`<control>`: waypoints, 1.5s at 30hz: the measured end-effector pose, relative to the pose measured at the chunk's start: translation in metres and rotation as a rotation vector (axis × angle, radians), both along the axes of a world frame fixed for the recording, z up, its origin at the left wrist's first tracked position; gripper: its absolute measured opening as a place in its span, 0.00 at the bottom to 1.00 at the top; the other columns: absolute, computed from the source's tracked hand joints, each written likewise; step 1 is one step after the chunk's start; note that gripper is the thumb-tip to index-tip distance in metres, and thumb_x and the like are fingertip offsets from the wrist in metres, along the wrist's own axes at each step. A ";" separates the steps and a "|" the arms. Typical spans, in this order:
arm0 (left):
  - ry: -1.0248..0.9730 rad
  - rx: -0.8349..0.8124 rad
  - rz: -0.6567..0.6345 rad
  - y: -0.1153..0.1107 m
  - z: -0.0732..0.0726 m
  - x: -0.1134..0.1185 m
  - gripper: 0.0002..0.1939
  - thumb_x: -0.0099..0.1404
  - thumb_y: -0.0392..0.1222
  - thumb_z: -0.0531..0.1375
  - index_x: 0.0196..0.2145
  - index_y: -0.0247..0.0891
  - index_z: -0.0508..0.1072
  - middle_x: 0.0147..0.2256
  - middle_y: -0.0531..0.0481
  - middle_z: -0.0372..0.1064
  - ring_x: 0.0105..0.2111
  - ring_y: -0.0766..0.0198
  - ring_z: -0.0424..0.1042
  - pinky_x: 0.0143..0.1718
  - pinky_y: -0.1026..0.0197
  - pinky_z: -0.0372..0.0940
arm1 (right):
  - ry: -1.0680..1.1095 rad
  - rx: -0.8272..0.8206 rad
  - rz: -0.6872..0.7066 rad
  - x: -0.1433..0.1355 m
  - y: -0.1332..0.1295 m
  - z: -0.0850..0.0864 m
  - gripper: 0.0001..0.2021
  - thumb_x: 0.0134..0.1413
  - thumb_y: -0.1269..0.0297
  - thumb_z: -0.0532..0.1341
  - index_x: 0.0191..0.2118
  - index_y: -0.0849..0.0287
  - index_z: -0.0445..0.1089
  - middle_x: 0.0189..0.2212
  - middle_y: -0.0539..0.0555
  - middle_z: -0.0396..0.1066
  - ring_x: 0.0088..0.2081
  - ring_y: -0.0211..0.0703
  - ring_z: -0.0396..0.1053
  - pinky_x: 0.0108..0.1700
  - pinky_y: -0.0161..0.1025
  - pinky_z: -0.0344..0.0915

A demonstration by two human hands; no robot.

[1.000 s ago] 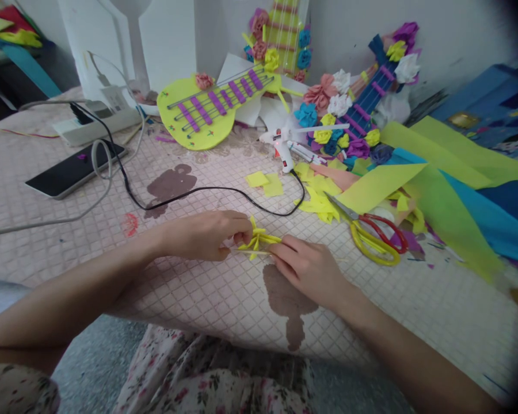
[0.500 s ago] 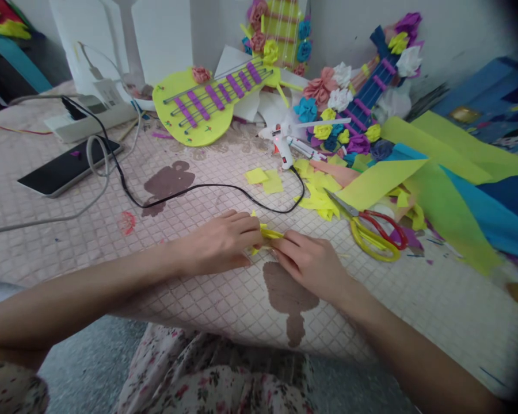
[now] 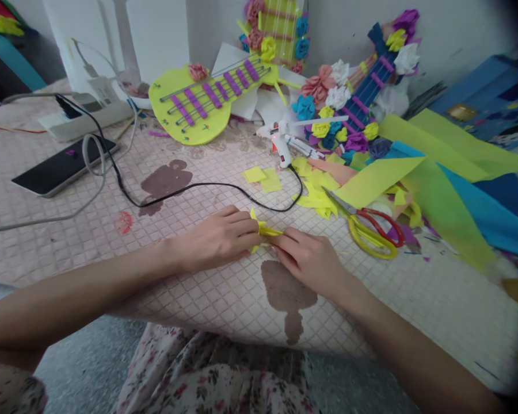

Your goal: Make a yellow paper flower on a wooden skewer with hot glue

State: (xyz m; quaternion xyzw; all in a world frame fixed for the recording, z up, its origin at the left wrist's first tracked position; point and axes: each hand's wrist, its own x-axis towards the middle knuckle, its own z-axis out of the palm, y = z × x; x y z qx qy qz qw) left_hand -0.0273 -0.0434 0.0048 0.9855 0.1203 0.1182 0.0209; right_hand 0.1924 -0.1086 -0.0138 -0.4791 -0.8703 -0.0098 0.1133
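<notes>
A small yellow paper piece (image 3: 267,231), folded or rolled narrow, lies between my hands above the quilted cloth. My left hand (image 3: 224,237) is closed on its left end, where loose yellow petals or scraps stick out past the fingers. At its right end, my right hand (image 3: 308,256) pinches the narrow part between thumb and fingers. The fingertips of both hands are partly hidden. Beyond them lie two yellow paper squares (image 3: 262,177) and a white glue gun (image 3: 281,146) with a small red light.
Red-and-yellow scissors (image 3: 371,230) lie right of my hands among yellow scraps (image 3: 317,198) and crepe strips (image 3: 449,207). A black cable (image 3: 207,185) curves beyond my hands. Paper guitars (image 3: 198,109) stand behind; a phone (image 3: 64,167) and power strip (image 3: 86,119) are left.
The whole view has shifted slightly, so things sit a little further left. Both hands keep their hold on the yellow paper, with hardly any movement.
</notes>
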 end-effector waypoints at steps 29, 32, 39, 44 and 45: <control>0.002 0.040 0.015 0.000 -0.002 0.001 0.13 0.70 0.35 0.46 0.33 0.35 0.68 0.33 0.48 0.66 0.34 0.63 0.62 0.39 0.58 0.56 | 0.041 -0.075 -0.005 0.001 0.001 -0.003 0.15 0.64 0.61 0.48 0.40 0.59 0.71 0.31 0.51 0.68 0.29 0.36 0.65 0.29 0.34 0.55; -0.032 0.022 0.019 0.000 -0.003 0.001 0.12 0.70 0.36 0.47 0.35 0.35 0.68 0.34 0.48 0.67 0.35 0.63 0.63 0.40 0.58 0.56 | 0.032 -0.075 -0.007 0.001 0.001 -0.003 0.15 0.64 0.61 0.48 0.40 0.59 0.71 0.30 0.51 0.68 0.29 0.36 0.65 0.29 0.34 0.55; -0.057 0.003 0.022 0.002 -0.006 0.000 0.10 0.70 0.36 0.48 0.37 0.36 0.68 0.37 0.48 0.68 0.37 0.63 0.64 0.40 0.58 0.55 | 0.028 -0.082 -0.010 0.001 0.001 -0.004 0.14 0.64 0.61 0.48 0.40 0.59 0.70 0.31 0.51 0.68 0.30 0.35 0.65 0.29 0.34 0.55; -0.048 0.012 0.019 0.002 -0.006 0.000 0.11 0.70 0.37 0.47 0.36 0.36 0.68 0.36 0.48 0.67 0.36 0.63 0.64 0.40 0.58 0.55 | 0.026 -0.071 -0.011 0.001 0.001 -0.004 0.15 0.64 0.61 0.48 0.39 0.59 0.70 0.30 0.51 0.68 0.29 0.35 0.65 0.29 0.34 0.54; -0.049 0.015 0.019 0.002 -0.006 0.000 0.11 0.71 0.37 0.47 0.36 0.36 0.68 0.35 0.48 0.67 0.36 0.63 0.64 0.39 0.58 0.55 | 0.025 -0.068 -0.010 0.001 0.001 -0.004 0.15 0.64 0.61 0.48 0.39 0.59 0.70 0.30 0.51 0.68 0.29 0.36 0.65 0.29 0.34 0.54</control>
